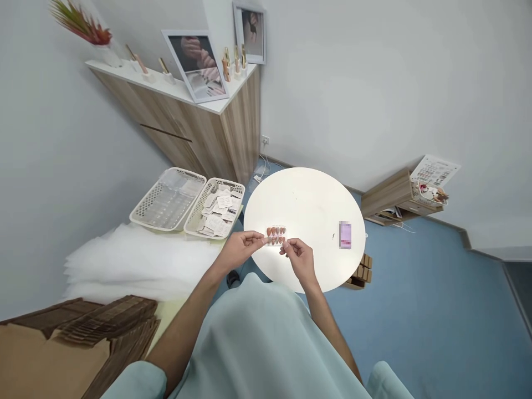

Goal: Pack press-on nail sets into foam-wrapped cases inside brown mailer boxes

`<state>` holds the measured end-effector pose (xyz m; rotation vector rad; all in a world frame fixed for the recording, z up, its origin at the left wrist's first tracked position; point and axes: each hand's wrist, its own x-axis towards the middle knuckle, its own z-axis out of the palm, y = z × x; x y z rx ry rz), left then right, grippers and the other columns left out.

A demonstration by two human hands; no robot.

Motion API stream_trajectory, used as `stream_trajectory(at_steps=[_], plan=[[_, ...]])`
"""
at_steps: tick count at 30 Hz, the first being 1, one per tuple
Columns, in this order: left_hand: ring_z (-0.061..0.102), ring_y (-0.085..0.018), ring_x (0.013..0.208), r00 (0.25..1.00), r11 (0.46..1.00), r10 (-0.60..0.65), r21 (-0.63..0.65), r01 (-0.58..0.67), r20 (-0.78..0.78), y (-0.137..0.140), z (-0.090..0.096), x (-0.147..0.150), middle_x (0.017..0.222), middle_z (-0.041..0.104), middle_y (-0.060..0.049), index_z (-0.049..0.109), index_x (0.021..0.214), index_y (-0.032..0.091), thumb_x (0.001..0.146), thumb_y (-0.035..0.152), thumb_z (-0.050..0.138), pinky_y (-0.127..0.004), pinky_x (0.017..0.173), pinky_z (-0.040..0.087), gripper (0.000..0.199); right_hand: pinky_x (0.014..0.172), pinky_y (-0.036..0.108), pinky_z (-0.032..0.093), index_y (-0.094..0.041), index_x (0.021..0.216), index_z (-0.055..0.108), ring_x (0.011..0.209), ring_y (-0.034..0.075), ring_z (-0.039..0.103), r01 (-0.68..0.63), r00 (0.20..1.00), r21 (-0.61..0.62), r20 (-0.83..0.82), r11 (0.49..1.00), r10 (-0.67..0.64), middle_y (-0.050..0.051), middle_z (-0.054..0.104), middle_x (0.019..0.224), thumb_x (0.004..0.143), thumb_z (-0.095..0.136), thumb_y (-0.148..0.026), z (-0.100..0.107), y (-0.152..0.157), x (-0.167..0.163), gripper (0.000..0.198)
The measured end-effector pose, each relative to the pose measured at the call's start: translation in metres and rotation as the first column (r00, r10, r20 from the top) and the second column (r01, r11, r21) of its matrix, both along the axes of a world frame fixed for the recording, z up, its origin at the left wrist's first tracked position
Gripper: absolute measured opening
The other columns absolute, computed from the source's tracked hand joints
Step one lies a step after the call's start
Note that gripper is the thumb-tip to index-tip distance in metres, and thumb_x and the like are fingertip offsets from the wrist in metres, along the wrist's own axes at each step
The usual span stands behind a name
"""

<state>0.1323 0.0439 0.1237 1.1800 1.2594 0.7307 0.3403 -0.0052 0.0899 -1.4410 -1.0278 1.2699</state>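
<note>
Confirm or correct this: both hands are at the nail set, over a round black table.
The colour is wrong: the head view shows the round table is white. The left hand and right hand are indeed at the nail set.

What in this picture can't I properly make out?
All in the head view:
Press-on nail set: lower left corner, covered by the fingers of the left hand.
Purple packet: any print, blurred into blocks.
Paper slips: their printing, too small to read.
Cardboard stack: its full extent, cut off by the left and bottom edges.
</note>
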Motion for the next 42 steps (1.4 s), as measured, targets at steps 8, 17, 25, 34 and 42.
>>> stream_trajectory(at_steps=[8, 17, 25, 34, 42], plan=[[0.065, -0.020, 0.070, 0.993, 0.996, -0.080, -0.044, 0.084, 0.086, -0.002, 0.004, 0.018, 0.074, 0.073, -0.003, 0.079, 0.085, 0.020, 0.077, 0.062, 0.089, -0.031, 0.067, 0.051, 0.045, 0.077, 0.035, 0.054, -0.023, 0.087, 0.073, 0.079, 0.021, 0.071, 0.064, 0.993, -0.033, -0.096, 0.997, -0.067, 0.004, 0.074, 0.078, 0.089, 0.078, -0.057, 0.006, -0.011, 0.013, 0.035], [0.067, -0.039, 0.132, 0.787, 0.938, -0.216, -0.100, 0.331, 0.577, -0.003, -0.012, 0.017, 0.138, 0.075, -0.021, 0.074, 0.137, 0.017, 0.089, 0.066, 0.082, -0.052, 0.115, 0.046, 0.069, 0.071, 0.031, 0.049, -0.021, 0.078, 0.071, 0.072, 0.016, 0.066, -0.090, 0.885, -0.153, -0.465, 0.984, 0.009, 0.001, 0.068, 0.077, 0.083, 0.087, -0.057, 0.011, -0.025, -0.001, 0.039], [0.065, -0.040, 0.140, 0.887, 0.971, 0.040, -0.226, 0.073, 0.461, -0.010, -0.031, 0.011, 0.140, 0.074, -0.022, 0.068, 0.143, 0.017, 0.076, 0.059, 0.095, -0.057, 0.125, 0.040, 0.084, 0.079, 0.035, 0.055, -0.023, 0.093, 0.077, 0.080, 0.020, 0.070, 0.138, 0.990, -0.048, -0.007, 0.989, -0.138, 0.004, 0.077, 0.091, 0.087, 0.082, -0.053, 0.005, -0.028, -0.016, 0.031], [0.066, -0.036, 0.138, 0.921, 0.982, 0.110, -0.186, -0.042, 0.373, -0.013, -0.032, 0.008, 0.143, 0.073, -0.021, 0.064, 0.143, 0.017, 0.074, 0.053, 0.097, -0.056, 0.121, 0.047, 0.085, 0.074, 0.036, 0.054, -0.027, 0.093, 0.074, 0.080, 0.021, 0.069, -0.001, 0.917, 0.189, 0.393, 0.982, -0.075, 0.003, 0.074, 0.087, 0.094, 0.076, -0.045, 0.017, -0.031, -0.048, 0.018], [0.072, -0.032, 0.124, 0.953, 0.985, 0.169, -0.070, -0.156, 0.251, -0.015, -0.027, -0.003, 0.123, 0.080, -0.015, 0.075, 0.114, 0.019, 0.079, 0.062, 0.088, -0.047, 0.112, 0.054, 0.058, 0.075, 0.037, 0.056, -0.025, 0.090, 0.074, 0.079, 0.021, 0.068, 0.148, 0.932, 0.107, 0.319, 0.983, -0.175, 0.005, 0.075, 0.086, 0.097, 0.069, -0.053, 0.018, -0.026, -0.041, 0.029]])
